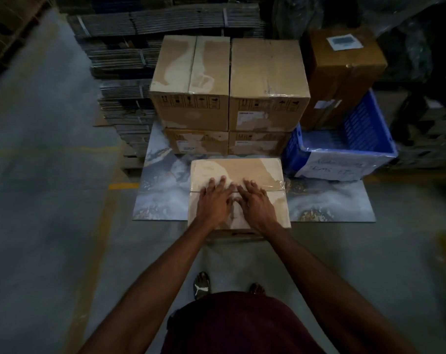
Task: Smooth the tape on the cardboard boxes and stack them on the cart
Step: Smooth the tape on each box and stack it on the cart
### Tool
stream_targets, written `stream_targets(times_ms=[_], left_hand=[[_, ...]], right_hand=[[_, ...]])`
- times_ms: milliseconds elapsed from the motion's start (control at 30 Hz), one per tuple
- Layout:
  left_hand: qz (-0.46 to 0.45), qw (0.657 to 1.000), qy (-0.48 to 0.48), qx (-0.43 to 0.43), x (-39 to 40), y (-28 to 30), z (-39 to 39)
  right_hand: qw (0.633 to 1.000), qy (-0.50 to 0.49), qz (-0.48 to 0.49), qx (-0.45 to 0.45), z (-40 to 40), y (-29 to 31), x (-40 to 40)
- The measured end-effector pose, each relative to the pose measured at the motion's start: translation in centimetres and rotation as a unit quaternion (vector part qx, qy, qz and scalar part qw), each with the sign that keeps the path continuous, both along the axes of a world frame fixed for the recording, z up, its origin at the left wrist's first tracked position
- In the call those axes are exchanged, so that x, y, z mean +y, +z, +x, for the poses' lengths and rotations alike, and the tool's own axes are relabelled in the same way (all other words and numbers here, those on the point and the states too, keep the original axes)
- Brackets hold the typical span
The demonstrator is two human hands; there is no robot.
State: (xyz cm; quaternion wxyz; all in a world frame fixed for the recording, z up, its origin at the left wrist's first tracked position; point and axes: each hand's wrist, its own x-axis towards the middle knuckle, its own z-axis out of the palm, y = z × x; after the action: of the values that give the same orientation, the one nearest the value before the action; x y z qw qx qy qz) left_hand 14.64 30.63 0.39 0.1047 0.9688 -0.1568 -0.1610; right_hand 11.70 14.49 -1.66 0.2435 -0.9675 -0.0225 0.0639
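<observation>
Pressing two hands (214, 203) (255, 204) flat on one box (255, 169), four boxes (268, 70) stacked behind

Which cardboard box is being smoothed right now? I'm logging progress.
The nearest box, alone in front of the stacked ones: both hands, left hand and right hand, press flat on its taped top.

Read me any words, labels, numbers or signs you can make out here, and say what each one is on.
No text reads clearly enough to quote.
Stacked brown cardboard boxes: printed handling symbols and white labels, too small.
Blue plastic crate: handwriting on its white front sheet, blurred.
Tall darker brown box: white label, unreadable.
Black sandal: white logo, no words.
</observation>
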Motion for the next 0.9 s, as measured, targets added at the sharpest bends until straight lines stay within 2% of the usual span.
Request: stream_targets(times_ms=[133, 333, 533, 700, 800, 900], left_hand=[[-0.018, 1.0, 0.005, -0.018, -0.1, 0.5, -1.4], [-0.041, 0.999, 0.019, -0.011, 0.2, -1.2, -5.0], [-0.037, 0.999, 0.02, -0.021, 0.4, 0.4, -5.3], [-0.048, 0.997, 0.022, -0.053, 2.1, -1.7, -8.8], [-0.044, 0.992, 0.062, -0.096, 2.5, -2.1, -9.6], [-0.077, 0.982, 0.139, -0.098, 3.7, -2.2, -9.7]], right_hand=[[0.999, 0.015, -0.002, -0.031, -1.6, 0.2, 0.1], [1.0, -0.002, 0.003, -0.015, -4.1, -1.4, 0.8], [1.0, 0.007, 0.009, -0.017, -4.6, 0.1, 0.7], [0.999, 0.013, 0.0, -0.034, -7.6, -1.0, 0.7], [0.998, -0.003, -0.049, -0.041, -7.8, -1.0, 0.4], [0.993, -0.07, -0.094, -0.034, -8.4, -0.7, -0.6]])
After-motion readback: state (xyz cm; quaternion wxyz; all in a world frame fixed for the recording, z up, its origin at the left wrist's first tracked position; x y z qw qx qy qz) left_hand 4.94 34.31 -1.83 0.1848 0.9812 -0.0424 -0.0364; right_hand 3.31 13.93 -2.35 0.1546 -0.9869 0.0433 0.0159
